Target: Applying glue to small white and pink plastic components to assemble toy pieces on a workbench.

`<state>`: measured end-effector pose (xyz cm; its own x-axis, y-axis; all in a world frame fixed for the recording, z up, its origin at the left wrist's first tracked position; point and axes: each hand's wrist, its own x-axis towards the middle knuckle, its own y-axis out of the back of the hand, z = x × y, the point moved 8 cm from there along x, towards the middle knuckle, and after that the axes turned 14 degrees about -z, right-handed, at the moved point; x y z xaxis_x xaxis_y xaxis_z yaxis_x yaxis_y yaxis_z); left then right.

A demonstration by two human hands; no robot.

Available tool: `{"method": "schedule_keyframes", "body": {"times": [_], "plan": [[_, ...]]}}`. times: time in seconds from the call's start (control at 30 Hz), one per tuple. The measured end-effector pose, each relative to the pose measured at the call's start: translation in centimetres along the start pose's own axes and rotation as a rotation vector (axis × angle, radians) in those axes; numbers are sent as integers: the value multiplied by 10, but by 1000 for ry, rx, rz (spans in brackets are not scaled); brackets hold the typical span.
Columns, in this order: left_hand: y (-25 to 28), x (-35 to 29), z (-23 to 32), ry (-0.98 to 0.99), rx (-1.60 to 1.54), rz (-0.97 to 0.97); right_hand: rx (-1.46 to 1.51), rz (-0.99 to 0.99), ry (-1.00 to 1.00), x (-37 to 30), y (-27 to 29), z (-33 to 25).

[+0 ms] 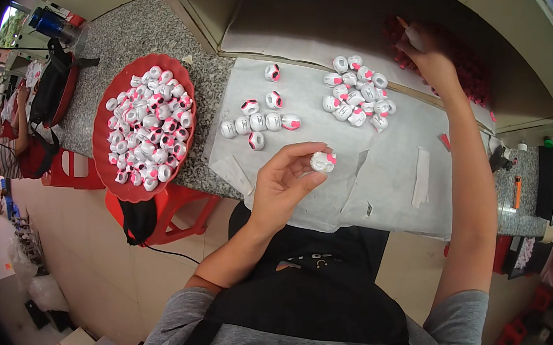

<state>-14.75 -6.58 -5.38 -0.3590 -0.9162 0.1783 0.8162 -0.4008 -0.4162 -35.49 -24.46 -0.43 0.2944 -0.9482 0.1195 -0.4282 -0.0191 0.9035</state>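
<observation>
Over the front of the paper-covered work surface, my left hand [284,188] pinches a small white toy head [323,162] with a pink bow between thumb and fingertips. My right hand [428,50] reaches far forward into the open compartment, at a heap of small dark-pink pieces [469,65]. Its fingers are closed around a slim white object [414,38], blurred and too unclear to name. Between the hands lies a cluster of white toy heads [361,90] with pink bows. Left of that, several more toy heads [257,124] stand in a short row and singly.
A red scalloped tray [99,135] full of toy heads stands at the left, above a red stool [179,219]. White paper [301,196] covers the granite counter [150,25]. The compartment's wall [193,10] rises ahead. Other people sit at the far left [10,149] and far right.
</observation>
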Motion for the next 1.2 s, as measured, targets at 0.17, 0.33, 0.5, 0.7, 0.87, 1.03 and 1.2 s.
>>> {"method": "schedule_keyframes", "body": {"times": [0.17, 0.33, 0.5, 0.7, 0.87, 1.03, 1.2], "plan": [[-5, 0, -4, 6, -54, 11, 648, -42, -113, -65, 3, -10], [-21, 3, -15, 83, -72, -23, 1205, -23, -180, -157, -19, -45], [-34, 5, -18, 86, 7, -104, 1433, 35, -149, -194, -47, -59], [-41, 4, -15, 29, 271, -125, 1653, 25, -135, -197, -55, -81], [-48, 5, -9, -6, 414, -152, 1507, -23, -242, -199, -58, -80], [-54, 6, -7, -7, 556, -208, 1491, -33, -236, -197, -62, -78], [-56, 8, -5, -50, 601, -248, 1467, 5, -239, -194, -64, -77]]}}
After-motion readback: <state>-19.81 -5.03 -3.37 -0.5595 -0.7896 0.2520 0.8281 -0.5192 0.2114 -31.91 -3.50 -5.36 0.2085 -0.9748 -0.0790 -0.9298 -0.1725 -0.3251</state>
